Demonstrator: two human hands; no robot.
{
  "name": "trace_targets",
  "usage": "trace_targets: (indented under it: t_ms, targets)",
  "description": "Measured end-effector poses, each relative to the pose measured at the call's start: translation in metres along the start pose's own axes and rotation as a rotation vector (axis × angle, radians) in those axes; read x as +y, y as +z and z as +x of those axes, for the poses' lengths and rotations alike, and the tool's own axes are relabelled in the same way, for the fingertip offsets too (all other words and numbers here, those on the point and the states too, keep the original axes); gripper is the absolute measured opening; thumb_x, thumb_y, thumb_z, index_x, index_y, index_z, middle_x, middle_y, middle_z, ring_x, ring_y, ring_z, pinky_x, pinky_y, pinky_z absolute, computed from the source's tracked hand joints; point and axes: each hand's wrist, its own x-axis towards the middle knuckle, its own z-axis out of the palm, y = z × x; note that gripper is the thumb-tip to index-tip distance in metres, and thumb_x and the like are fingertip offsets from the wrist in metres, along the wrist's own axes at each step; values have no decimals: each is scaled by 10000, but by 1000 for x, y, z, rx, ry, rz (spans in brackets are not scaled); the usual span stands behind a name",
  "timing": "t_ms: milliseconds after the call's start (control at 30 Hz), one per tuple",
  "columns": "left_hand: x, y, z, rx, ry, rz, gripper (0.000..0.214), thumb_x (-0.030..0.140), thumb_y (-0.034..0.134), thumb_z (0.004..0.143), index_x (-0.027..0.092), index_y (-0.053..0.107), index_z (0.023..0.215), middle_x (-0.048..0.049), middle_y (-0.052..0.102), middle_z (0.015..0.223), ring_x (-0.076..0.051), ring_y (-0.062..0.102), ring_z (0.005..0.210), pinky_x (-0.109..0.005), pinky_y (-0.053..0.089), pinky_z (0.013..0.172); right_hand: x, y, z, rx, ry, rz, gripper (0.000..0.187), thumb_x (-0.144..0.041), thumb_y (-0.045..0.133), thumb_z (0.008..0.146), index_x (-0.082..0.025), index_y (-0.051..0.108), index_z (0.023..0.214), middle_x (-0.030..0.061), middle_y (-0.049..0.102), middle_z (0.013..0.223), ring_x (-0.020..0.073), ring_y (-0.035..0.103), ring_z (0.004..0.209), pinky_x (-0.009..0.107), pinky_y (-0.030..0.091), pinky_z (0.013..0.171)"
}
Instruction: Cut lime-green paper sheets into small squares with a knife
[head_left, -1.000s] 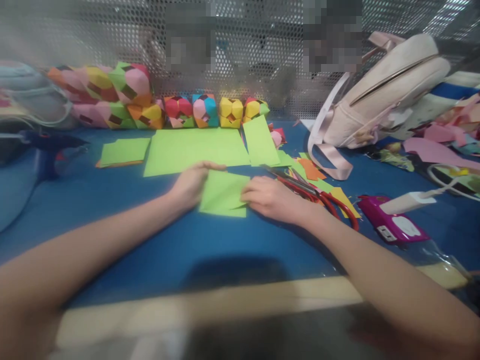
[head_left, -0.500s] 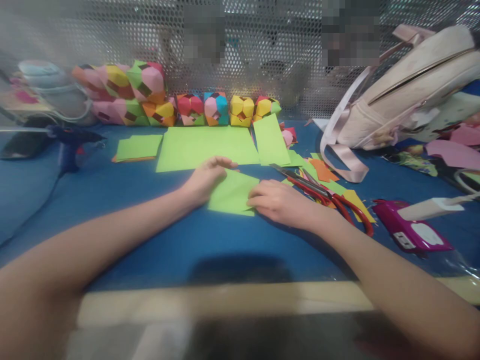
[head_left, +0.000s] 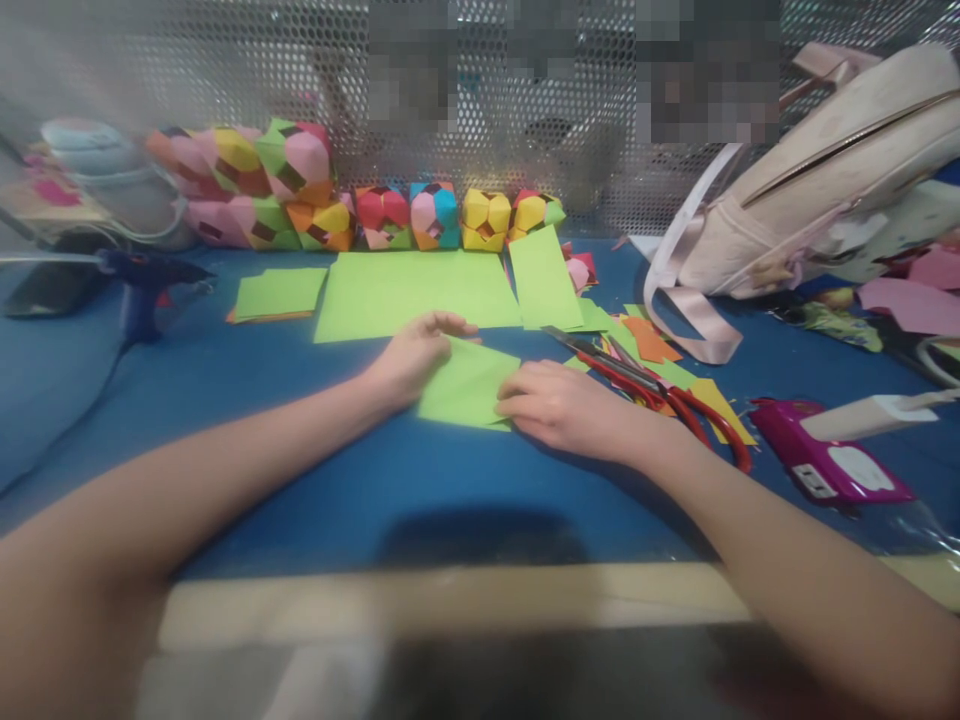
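A small green sheet of paper [head_left: 469, 385] is held between my two hands, just above or on the blue table. My left hand [head_left: 416, 360] grips its left edge, fingers curled toward the far side. At the right edge, my right hand [head_left: 551, 400] pinches the paper near its lower corner. Behind the sheet lies a large green paper [head_left: 420, 285], with a narrower green piece [head_left: 540, 275] overlapping its right end. Red-handled scissors [head_left: 645, 380] rest on paper scraps to the right of my right hand.
Folded-paper balls [head_left: 382, 218] line the back by a perforated metal screen [head_left: 480, 120]. On the left are a stack of green squares [head_left: 279, 294] and a blue glue gun [head_left: 142, 290]. A purple power strip [head_left: 840, 460] and pale backpack [head_left: 817, 180] stand right.
The view has shifted very slightly. Both hands stay on the green sheet in almost the same position.
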Motion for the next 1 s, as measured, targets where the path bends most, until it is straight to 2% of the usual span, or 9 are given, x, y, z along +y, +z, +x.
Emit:
trace_targets:
  t_ms: [367, 667, 1000]
  targets:
    - [-3, -3, 4, -24, 30, 34, 345, -10, 472, 530, 156, 573, 816, -50, 693, 955, -228, 667, 1009, -485, 512, 957, -3, -7, 0, -29, 17, 37, 241, -97, 471, 918, -170, 701, 914, 94, 685, 966, 203, 550, 885, 345, 365, 790]
    - [-1, -1, 2, -1, 21, 50, 351, -20, 464, 525, 152, 576, 811, -55, 696, 947, -237, 662, 1021, -456, 545, 900, -3, -7, 1, -54, 25, 51, 236, -135, 464, 944, -167, 696, 915, 92, 686, 980, 204, 551, 906, 348, 363, 814]
    - [1, 0, 1, 0, 36, 80, 347, -25, 454, 528, 148, 578, 802, -47, 692, 936, -216, 660, 994, -448, 532, 925, -5, -7, 3, -37, 29, 40, 210, -149, 499, 948, -155, 700, 885, 83, 687, 942, 198, 567, 893, 337, 377, 807]
